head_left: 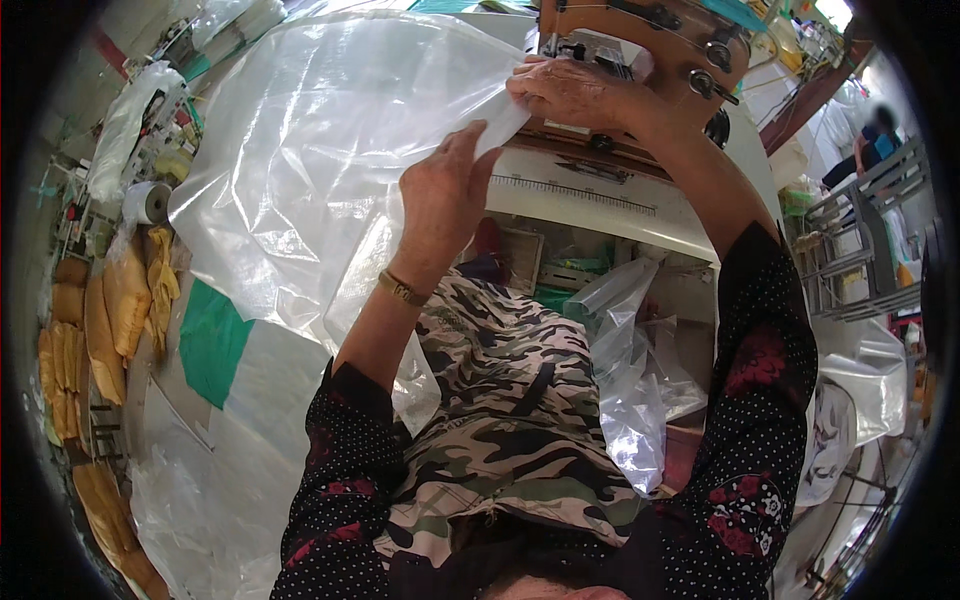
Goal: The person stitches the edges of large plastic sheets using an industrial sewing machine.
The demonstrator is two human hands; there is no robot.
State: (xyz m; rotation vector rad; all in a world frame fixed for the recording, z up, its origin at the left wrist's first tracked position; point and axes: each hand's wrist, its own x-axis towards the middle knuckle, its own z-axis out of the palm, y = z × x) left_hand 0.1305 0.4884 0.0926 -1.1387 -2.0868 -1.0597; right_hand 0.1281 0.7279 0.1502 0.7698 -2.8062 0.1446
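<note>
A large sheet of clear plastic film (330, 120) spreads over the left side of the work table and hangs down toward my lap. Its right end narrows to a folded edge at the brown sewing machine (640, 80). My right hand (575, 92) is closed on that edge, right in front of the machine's needle area, which the hand partly hides. Lower and to the left, my left hand (445, 195) rests against the film with thumb and fingers apart. A band circles the left wrist.
A ruler strip (575, 194) runs along the table's front edge. Crumpled clear plastic (625, 370) hangs below the table, beside my camouflage-patterned apron (500, 400). Yellow-brown bundles (125, 300) line the far left. At right stand grey metal racks (870, 230), with another person (875, 145) beyond.
</note>
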